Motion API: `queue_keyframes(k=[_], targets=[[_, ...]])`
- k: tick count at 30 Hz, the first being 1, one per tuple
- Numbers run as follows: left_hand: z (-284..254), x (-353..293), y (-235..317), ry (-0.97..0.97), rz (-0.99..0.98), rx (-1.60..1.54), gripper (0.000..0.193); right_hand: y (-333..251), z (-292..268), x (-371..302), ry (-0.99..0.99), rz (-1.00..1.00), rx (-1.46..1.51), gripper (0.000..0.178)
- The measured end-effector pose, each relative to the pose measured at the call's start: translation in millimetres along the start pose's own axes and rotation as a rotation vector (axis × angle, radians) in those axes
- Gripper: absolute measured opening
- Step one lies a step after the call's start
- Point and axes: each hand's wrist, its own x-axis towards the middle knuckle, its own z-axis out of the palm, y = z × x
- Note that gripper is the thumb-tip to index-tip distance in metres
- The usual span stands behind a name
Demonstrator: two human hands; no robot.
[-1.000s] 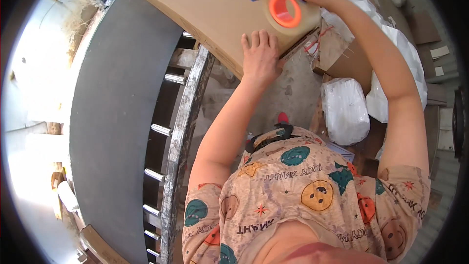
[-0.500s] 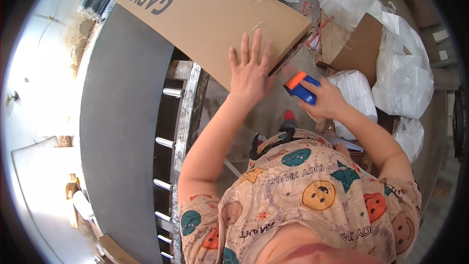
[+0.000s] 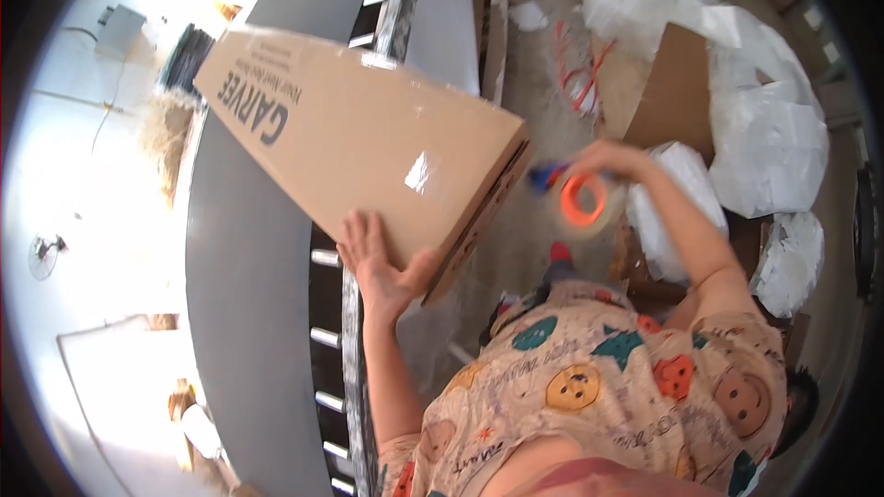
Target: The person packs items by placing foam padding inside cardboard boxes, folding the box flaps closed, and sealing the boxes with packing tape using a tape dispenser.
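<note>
Since the earlier frame, the long brown cardboard carton [image 3: 368, 138] has been shifted lower and farther left in the view, and the left hand [image 3: 376, 267] has been moved with it to the near-left corner of its top; whether part of this shift comes from a turn of the head cannot be told. The hand-held blue tape dispenser [image 3: 547, 177] has been turned so that its orange ring-shaped tape core [image 3: 580, 218] is now shown. For the work in hand, this means that the carton is now steadied by 1 hand alone, while the dispenser is kept clear of it. The left hand is laid on the cardboard with its fingers spread and its thumb held wide; the right hand [image 3: 612, 161] is closed around the dispenser, blurred, just beyond the carton's near end, with floor [image 3: 543, 262] seen between. The carton is rested across a worn black-and-white rail [image 3: 352, 350] and a long smooth grey surface [image 3: 249, 313]. Counted are 1 carton, 1 dispenser, 1 orange core, 2 hands, 5 short metal rollers [image 3: 325, 338] below the carton, 1 tangle of red strapping [image 3: 578, 92], 1 upright brown cardboard sheet [image 3: 677, 92] and at least 3 white plastic-wrapped bundles [image 3: 769, 143].
</note>
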Motion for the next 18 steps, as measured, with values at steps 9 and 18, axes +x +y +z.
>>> queue_keyframes(k=[9,18], targets=[[49.4,-36.5,-32.4,0.467,-0.683,-1.711,0.051,-54.0,-107.9,121.6,-0.114,0.000,0.728,0.046],[50.3,-62.5,-33.9,0.526,-0.608,-1.819,0.047,-38.1,-38.4,31.0,-0.272,-0.177,0.119,0.059]])
